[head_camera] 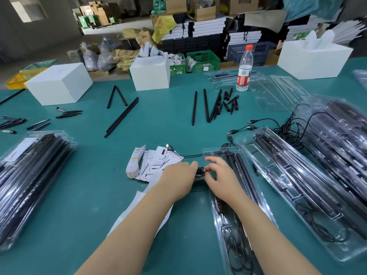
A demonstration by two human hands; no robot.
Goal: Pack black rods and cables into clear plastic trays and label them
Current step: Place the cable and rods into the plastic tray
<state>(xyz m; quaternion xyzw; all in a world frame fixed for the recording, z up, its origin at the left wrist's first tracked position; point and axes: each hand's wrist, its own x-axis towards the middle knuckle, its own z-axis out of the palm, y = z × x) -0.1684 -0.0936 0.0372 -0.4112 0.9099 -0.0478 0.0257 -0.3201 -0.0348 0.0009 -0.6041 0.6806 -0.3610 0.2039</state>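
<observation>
Both hands meet over the green table (83,205) near its middle. My left hand (178,171) and my right hand (218,173) pinch a small black connector (200,172) of a black cable (190,155) between their fingertips. Under my right hand lies a clear plastic tray (230,225) holding black rods and a coiled cable. A heap of white paper labels (153,163) lies just left of my left hand. Loose black rods (206,108) lie further back.
Stacks of filled clear trays sit at the left (29,175) and at the right (309,187). A tangle of loose cables (282,128) lies at the right. White boxes (59,84) (151,72) (313,60), a water bottle (244,70) and empty trays (278,92) stand at the back.
</observation>
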